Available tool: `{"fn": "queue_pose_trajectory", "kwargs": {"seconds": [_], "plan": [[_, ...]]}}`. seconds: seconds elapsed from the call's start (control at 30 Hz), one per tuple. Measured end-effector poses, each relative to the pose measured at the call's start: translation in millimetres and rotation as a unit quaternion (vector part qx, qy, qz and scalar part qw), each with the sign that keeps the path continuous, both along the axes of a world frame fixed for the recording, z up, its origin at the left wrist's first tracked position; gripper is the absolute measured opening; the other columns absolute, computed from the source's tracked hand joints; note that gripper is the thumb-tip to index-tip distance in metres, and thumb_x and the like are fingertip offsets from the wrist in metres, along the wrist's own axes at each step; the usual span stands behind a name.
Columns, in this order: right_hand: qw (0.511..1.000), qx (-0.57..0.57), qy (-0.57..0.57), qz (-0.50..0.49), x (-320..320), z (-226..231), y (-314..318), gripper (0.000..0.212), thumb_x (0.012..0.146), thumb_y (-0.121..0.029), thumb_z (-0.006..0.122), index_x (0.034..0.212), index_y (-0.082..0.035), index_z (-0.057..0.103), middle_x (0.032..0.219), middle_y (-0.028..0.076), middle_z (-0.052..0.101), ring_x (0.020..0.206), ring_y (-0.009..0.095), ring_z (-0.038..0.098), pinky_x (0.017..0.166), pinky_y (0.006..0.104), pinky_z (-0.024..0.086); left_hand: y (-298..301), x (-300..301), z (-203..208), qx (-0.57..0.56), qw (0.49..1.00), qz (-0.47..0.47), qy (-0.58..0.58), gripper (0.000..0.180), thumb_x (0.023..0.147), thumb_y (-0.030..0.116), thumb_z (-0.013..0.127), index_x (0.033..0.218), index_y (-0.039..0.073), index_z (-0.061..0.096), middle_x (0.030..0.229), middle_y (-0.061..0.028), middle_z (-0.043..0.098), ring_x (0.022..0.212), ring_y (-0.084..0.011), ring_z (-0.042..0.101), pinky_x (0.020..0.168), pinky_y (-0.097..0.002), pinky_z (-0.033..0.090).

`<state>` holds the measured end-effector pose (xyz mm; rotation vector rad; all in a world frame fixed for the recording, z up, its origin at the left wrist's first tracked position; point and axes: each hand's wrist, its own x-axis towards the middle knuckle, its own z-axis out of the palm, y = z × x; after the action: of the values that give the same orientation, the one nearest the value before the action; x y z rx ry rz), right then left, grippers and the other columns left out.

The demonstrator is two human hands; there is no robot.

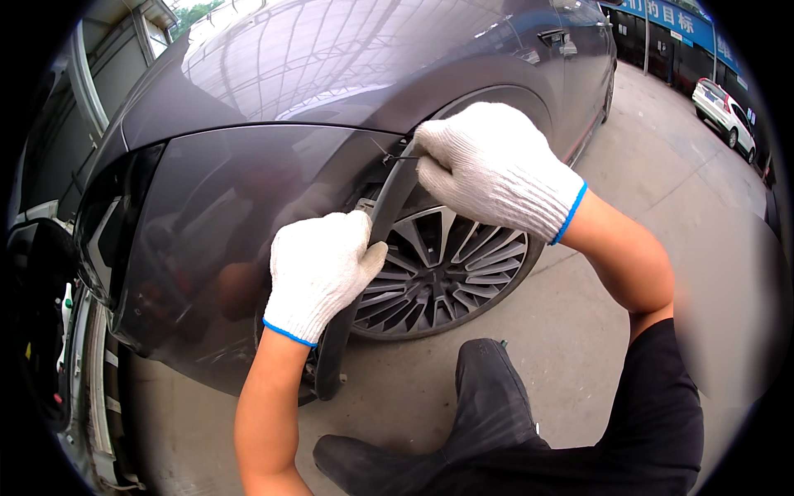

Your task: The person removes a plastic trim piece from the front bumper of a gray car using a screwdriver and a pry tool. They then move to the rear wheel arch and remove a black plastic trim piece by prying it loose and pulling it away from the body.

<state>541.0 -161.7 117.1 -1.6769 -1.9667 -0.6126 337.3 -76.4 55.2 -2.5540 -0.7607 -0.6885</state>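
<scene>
A dark wheel-arch trim (332, 360) stands partly away from the grey car's front bumper (207, 198), its lower end hanging loose. My left hand (318, 264), in a white knit glove with a blue cuff, is closed on the trim's middle, thumb on the wheel side. Above it, my right hand (500, 169), gloved alike, is closed by the trim's upper part. From its fingertips a thin dark rod (403, 157) points left across the trim toward the gap behind it; its other end is hidden in the glove. The multi-spoke wheel (434, 269) sits just behind the trim.
The car's hood (289, 66) rises beyond my hands. At the left stands a dark open bin or case (37, 322) with a green-and-white item in it. My bent knees in dark trousers (492, 397) are below the wheel. A white car (724, 116) is parked far right on the concrete floor.
</scene>
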Motion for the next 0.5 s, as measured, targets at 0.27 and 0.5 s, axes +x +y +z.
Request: {"fn": "queue_pose_trajectory", "kwargs": {"seconds": [0.27,0.5], "plan": [[0.996,-0.014,0.086,0.011,4.4,-8.1,-1.4,0.025,0.089,-0.019,0.058,0.079,0.001,0.069,0.061,0.018,0.063,0.058,0.033,0.067,0.063,0.0423,0.056,1.2,-1.7,-0.6,0.003,1.000,0.004,0.000,0.031,0.077,0.035,0.078,0.076,0.007,0.065,0.067,-0.0115,0.065,0.061,-0.0316,0.066,0.057,-0.0415,0.051],[0.992,-0.029,0.116,0.027,8.0,-6.8,-3.5,0.027,0.089,-0.019,0.055,0.082,0.002,0.071,0.065,0.019,0.065,0.064,0.035,0.068,0.070,0.0444,0.056,1.4,-0.3,-4.0,-0.005,1.000,-0.003,-0.013,0.030,0.076,0.033,0.078,0.077,0.006,0.065,0.068,-0.0124,0.065,0.062,-0.0319,0.066,0.057,-0.0417,0.051]]}}
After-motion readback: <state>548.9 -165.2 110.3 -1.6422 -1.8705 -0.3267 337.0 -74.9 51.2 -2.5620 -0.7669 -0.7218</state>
